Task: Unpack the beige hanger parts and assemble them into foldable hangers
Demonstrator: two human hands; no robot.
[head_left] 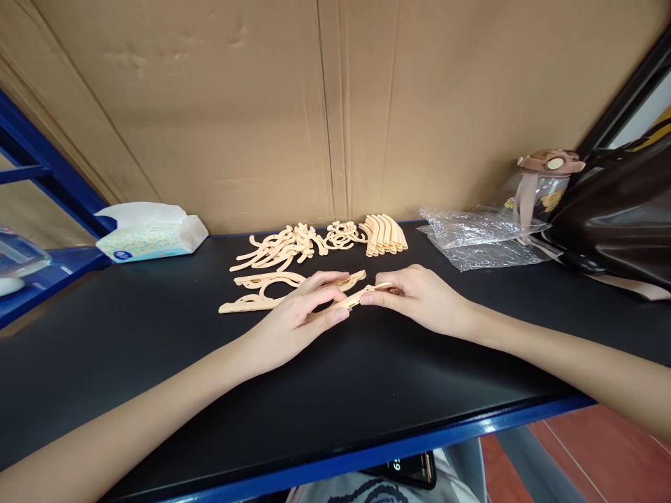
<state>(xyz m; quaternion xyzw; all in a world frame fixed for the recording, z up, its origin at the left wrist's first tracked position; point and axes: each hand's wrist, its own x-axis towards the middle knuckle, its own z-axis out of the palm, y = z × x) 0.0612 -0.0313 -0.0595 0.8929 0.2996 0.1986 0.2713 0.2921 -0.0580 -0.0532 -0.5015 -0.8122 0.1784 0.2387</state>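
Between my two hands is a cream plastic folding hanger (pixel 352 301), held low over the black table. My left hand (pixel 307 307) is closed on its left part, thumb in front and fingers behind. The right hand (pixel 422 297) pinches the other end between thumb and fingers, which partly hide it. Behind my left hand lie more cream hangers (pixel 244 306), partly covered by that hand. Farther back are a loose pile of curved hanger arms (pixel 277 250), a small heap of hooks (pixel 343 236) and a neat row of bent arm pieces (pixel 385 234).
A tissue pack (pixel 152 241) stands at the back left. Clear plastic bags (pixel 472 241), a strapped drinking bottle (pixel 548 185) and a dark bag (pixel 621 209) are at the right. Cardboard (pixel 251 105) walls the back. Below the blue table edge (pixel 367 457), a phone (pixel 414 469) shows.
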